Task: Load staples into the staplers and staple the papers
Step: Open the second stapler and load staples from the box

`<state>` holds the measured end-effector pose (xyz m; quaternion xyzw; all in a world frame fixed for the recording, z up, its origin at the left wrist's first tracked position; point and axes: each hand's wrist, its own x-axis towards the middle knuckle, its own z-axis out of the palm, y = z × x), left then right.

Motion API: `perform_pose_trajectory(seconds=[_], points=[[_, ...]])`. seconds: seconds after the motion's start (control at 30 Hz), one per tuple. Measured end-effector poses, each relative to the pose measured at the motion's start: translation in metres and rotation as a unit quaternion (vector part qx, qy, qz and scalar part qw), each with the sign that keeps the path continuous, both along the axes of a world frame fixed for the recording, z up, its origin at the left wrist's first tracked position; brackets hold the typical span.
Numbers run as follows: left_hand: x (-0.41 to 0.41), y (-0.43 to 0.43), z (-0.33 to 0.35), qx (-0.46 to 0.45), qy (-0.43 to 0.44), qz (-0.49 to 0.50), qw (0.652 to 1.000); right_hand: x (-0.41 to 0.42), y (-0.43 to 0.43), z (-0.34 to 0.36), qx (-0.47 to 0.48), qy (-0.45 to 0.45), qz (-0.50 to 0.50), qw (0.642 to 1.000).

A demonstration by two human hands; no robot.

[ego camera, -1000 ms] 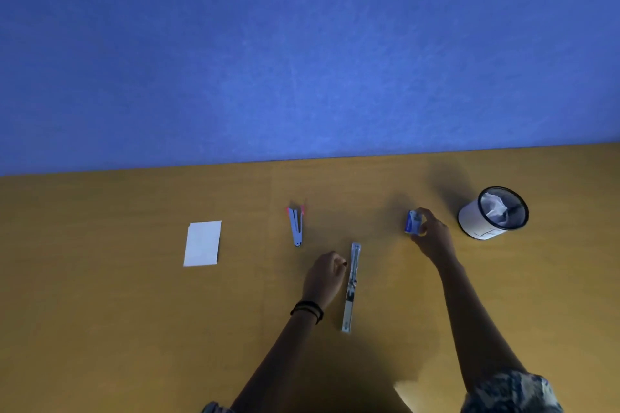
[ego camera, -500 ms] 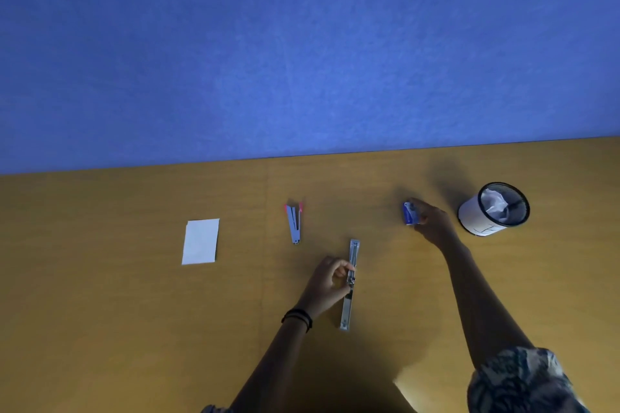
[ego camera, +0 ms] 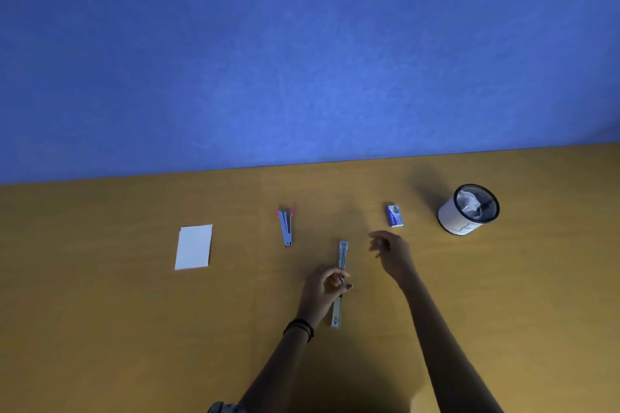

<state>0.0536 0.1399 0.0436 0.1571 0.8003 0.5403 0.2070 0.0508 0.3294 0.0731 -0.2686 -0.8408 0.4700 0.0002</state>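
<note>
Left hand pinches the opened stapler at mid-length on the surface; its long axis runs away from me. My right hand, fingers loosely curled, hovers just right of its far end, nearer the staple box; whether it carries staples I cannot tell.
</note>
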Motion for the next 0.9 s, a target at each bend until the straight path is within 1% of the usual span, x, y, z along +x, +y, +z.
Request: perform_pose_trajectory(seconds=[0.07, 0.17, 0.3, 0.43, 0.57, 0.63, 0.73, 0.8, 0.9], points=[[0.0, 0.001, 0.001, -0.003, 0.002, 0.005, 1.0, 0.006, -0.014, -0.004, -0.023, 0.011, 0.002, 1.0], [0.0, 0.002, 0.002, 0.005, -0.008, 0.035, 0.999, 0.012, -0.031, -0.011, -0.063, 0.011, -0.026, 0.998], [-0.002, -0.002, 0.001, 0.003, -0.019, 0.055, 0.998, 0.017, -0.042, -0.015, -0.067, 0.017, -0.036, 0.997], [-0.003, -0.003, 0.0, 0.005, -0.034, 0.055, 0.998, 0.019, -0.048, -0.016, -0.042, 0.006, -0.032, 0.999], [-0.003, -0.003, 0.0, 0.011, -0.05, 0.05, 0.997, 0.022, -0.051, -0.016, 0.041, -0.007, -0.036, 0.998], [-0.004, -0.003, 0.0, 0.01, -0.049, 0.054, 0.997, 0.023, -0.052, -0.015, 0.057, -0.007, -0.037, 0.998], [-0.005, -0.002, -0.002, 0.006, -0.051, 0.059, 0.997, 0.024, -0.051, -0.013, 0.056, 0.014, -0.036, 0.998], [-0.005, 0.0, -0.003, 0.003, -0.058, 0.064, 0.996, 0.023, -0.051, -0.011, 0.038, 0.035, -0.029, 0.998], [-0.006, 0.0, -0.004, 0.01, -0.079, 0.076, 0.994, 0.02, -0.054, -0.012, 0.013, 0.041, -0.012, 0.999]])
